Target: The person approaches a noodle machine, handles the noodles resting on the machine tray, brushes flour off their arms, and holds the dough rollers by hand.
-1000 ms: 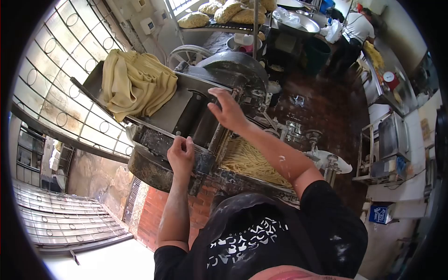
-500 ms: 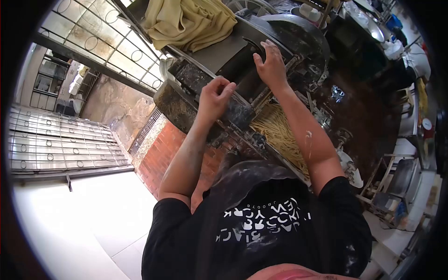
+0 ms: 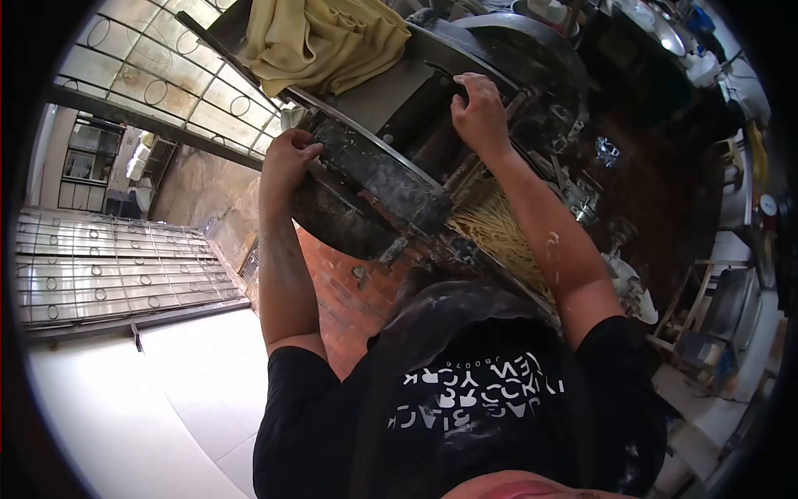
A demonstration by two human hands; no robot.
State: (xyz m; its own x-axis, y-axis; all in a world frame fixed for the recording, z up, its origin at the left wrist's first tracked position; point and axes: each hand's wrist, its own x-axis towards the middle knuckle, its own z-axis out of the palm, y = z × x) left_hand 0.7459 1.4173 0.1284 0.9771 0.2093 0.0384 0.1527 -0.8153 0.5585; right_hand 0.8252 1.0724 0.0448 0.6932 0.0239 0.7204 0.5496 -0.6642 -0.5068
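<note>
My left hand (image 3: 291, 158) is at the left end of the dough machine's floury side housing (image 3: 366, 166), fingers curled and thumb close to them. Whatever those fingers grip, if anything, is hidden. Over the machine's dark roller opening (image 3: 411, 108) hovers my right hand (image 3: 482, 112), thumb apart from its loosely bent fingers and nothing in it. A thick folded sheet of yellow dough (image 3: 328, 46) rests on the metal feed tray (image 3: 374, 91) beyond my hands. Cut noodles (image 3: 503, 229) lie below the machine, under my right forearm.
A large rounded machine cover (image 3: 519, 50) rises at the back right. Barred windows (image 3: 125, 258) and a red brick floor (image 3: 341, 283) are on the left. Metal racks (image 3: 706, 308) and a dial scale (image 3: 768, 205) stand along the right.
My left hand has moved left along the housing, from beside the rollers to its far end. My right hand stays over the roller opening. The view has shifted slightly.
</note>
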